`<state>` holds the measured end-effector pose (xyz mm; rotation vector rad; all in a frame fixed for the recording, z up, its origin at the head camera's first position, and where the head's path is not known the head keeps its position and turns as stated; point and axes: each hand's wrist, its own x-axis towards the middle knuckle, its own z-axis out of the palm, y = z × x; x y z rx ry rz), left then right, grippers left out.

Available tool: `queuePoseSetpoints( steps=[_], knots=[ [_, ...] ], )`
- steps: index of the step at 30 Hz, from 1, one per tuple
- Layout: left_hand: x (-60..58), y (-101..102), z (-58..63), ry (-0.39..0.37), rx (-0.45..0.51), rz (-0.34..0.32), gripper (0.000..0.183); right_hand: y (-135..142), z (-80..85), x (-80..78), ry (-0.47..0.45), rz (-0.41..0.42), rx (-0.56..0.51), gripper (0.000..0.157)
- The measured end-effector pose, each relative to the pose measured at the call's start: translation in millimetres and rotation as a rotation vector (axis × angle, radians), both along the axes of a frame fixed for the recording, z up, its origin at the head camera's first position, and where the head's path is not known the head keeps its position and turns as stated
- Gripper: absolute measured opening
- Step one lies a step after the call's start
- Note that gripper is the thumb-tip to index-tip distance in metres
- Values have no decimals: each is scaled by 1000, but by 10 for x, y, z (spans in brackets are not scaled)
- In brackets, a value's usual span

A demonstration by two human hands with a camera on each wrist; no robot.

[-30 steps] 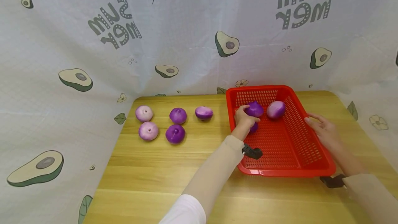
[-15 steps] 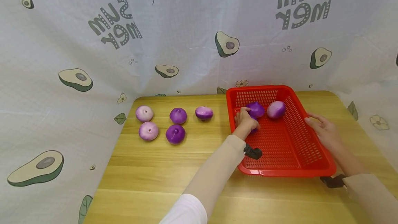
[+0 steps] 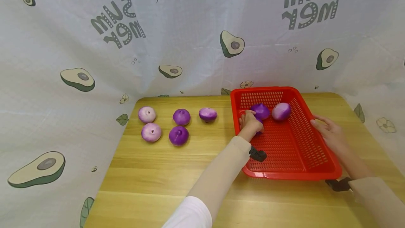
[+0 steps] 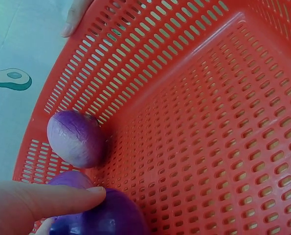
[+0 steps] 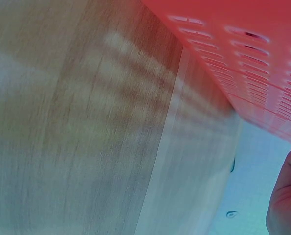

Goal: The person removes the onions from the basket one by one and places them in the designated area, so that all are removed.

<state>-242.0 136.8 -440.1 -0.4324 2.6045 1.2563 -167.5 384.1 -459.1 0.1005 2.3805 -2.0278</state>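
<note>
My left hand (image 3: 251, 124) reaches down inside the red plastic basket (image 3: 316, 143) and grips a dark purple onion (image 4: 116, 215), thumb lying across its top in the left wrist view. The hand hides most of that onion from the head view. Right behind it sits another purple onion (image 3: 260, 110), close against the held one. A paler purple-and-white onion (image 3: 281, 111) rests to its right near the basket's back wall. My right hand (image 3: 330, 134) holds the basket's right rim, thumb on top of the edge.
On the wooden table (image 3: 152, 178), left of the basket, lie two whitish onions (image 3: 151, 132), two purple onions (image 3: 178, 135) and a two-tone onion (image 3: 207, 114) on its side. A white avocado-print cloth (image 3: 190, 27) hangs behind the table.
My left hand's raised fingers and thumb have closed down around the purple onion. The onion behind has shifted slightly right. The right hand keeps its place on the rim.
</note>
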Motion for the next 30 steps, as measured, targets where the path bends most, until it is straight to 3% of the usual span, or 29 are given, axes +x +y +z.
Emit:
queuePoseSetpoints(
  steps=[10, 16, 23, 30],
  knots=[
    [0, 5, -2, -18, -29, -47, 62, 1, 11, 1, -1, 1, -23, 27],
    [18, 3, 1, -32, -73, -105, 51, 3, 9, 4, 10, 1, 57, 28],
    [27, -15, 33, -38, -62, -126, 45, 13, 2, -2, 1, 6, 2, 27],
    [15, -24, -18, -22, -30, -152, 45, 4, 15, 3, -10, -5, 98, 30]
  ],
)
